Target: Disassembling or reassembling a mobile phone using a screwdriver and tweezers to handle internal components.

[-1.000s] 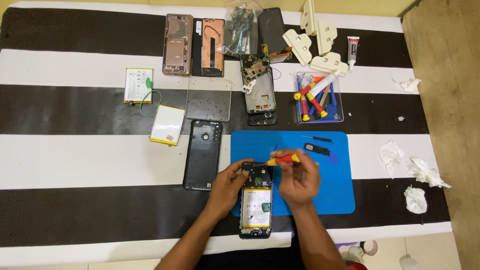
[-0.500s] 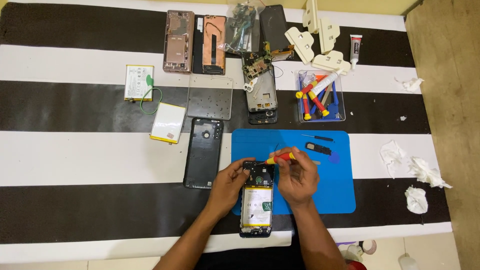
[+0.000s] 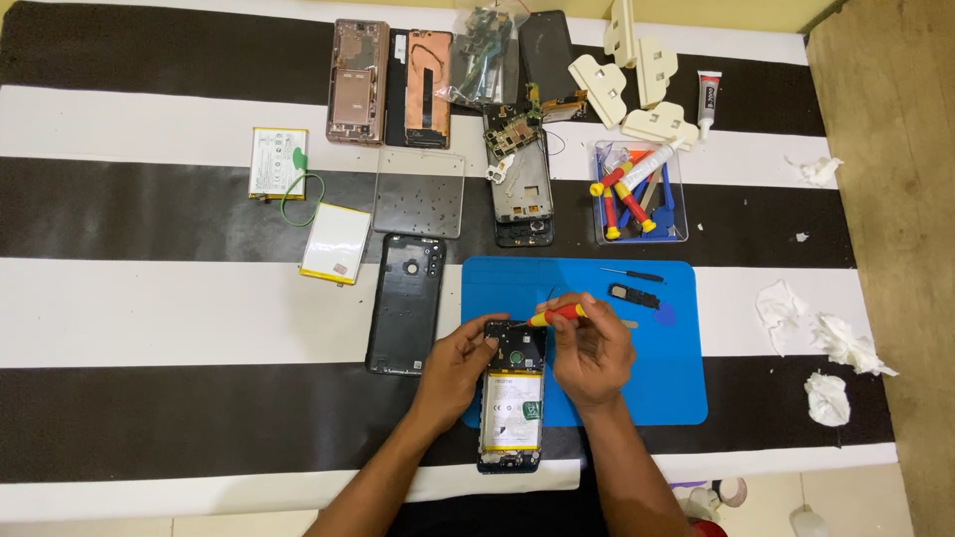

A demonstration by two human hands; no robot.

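My left hand braces the upper left edge of the opened phone, which lies back-up on the blue mat at the near edge of the table, so the phone does not slide. My right hand is closed around a red-and-yellow screwdriver, its tip angled down at the phone's top section. The removed back cover lies just left of the mat, and spare tools wait in a clear tray beyond it.

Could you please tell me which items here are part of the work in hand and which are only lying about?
In hand: opened phone, steadied by the left hand; red-and-yellow screwdriver in the right hand; blue mat.

Lying about: black back cover, two loose batteries, tool tray, crumpled tissues.
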